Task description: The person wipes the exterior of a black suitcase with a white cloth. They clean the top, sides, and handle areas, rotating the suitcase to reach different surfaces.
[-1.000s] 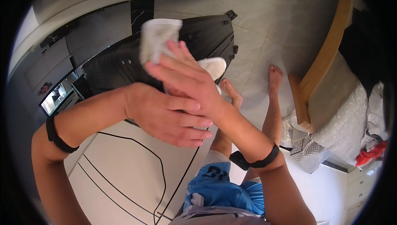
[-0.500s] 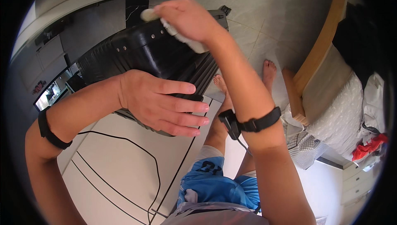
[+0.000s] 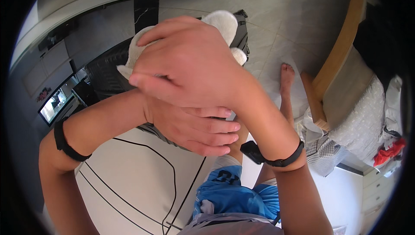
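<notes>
A black ribbed suitcase [image 3: 108,73] stands in front of me, mostly covered by my hands and arms. My right hand [image 3: 186,60] presses a white cloth [image 3: 222,23] against its upper part, fingers curled over the fabric. Folds of the cloth stick out beyond the knuckles and to the left of the fingers. Below it, my left hand [image 3: 192,127] lies flat with fingers stretched out, against the near side of the suitcase. The right hand overlaps the back of the left hand in this view. Both forearms wear black straps.
Dark cables [image 3: 174,166] run over the white surface at lower left. A lit screen [image 3: 58,101] stands at far left. On the right are a wooden frame [image 3: 335,49], patterned bedding [image 3: 356,109] and a red cloth [image 3: 389,152]. Grey floor tiles [image 3: 263,14] lie beyond the suitcase.
My right hand has come nearer and a little left with the white cloth, now overlapping my left hand. The left hand has shifted slightly right.
</notes>
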### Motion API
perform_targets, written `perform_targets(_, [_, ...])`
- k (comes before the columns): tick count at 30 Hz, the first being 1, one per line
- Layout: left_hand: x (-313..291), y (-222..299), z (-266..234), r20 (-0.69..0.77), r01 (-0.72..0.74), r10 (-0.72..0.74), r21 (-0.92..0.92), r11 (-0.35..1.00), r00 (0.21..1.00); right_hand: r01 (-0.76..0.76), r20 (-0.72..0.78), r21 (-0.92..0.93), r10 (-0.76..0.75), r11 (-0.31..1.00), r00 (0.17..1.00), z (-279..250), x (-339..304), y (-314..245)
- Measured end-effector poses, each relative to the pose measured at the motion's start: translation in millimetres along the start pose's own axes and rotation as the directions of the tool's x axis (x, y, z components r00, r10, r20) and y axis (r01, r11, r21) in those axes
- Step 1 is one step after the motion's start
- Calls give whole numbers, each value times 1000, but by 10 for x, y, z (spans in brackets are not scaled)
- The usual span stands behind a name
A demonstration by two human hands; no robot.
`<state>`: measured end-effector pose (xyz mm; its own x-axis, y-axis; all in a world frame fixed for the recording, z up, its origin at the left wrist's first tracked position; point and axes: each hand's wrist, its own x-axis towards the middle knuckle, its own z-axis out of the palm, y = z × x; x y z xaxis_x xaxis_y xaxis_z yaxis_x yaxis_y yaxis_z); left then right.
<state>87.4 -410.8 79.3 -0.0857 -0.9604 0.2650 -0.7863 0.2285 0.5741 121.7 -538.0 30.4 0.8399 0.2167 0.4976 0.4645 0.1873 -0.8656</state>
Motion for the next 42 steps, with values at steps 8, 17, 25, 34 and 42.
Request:
perform_targets(8, [29,-21,-28,-66,140,-139,16,990,988,-309,576,-298,428,903,696,-144,509,-18])
perform_targets(17, [174,-64,70,-163,152,-138,77,985,977,-711,89,53,706,701,703,-392,-618,738])
perform_targets(25, [213,-94,-102,-10,232,-232,1,973,973,-725,-3,445,811,526,586,-315,-869,1012])
perform_targets(34, [255,42,-65,103,362,-377,142,921,920,-675,-169,157,693,721,701,-282,-953,903])
perform_targets(42, [147,36,-41,108,291,-298,72,954,949,-236,-354,-247,139,940,925,-134,-726,880])
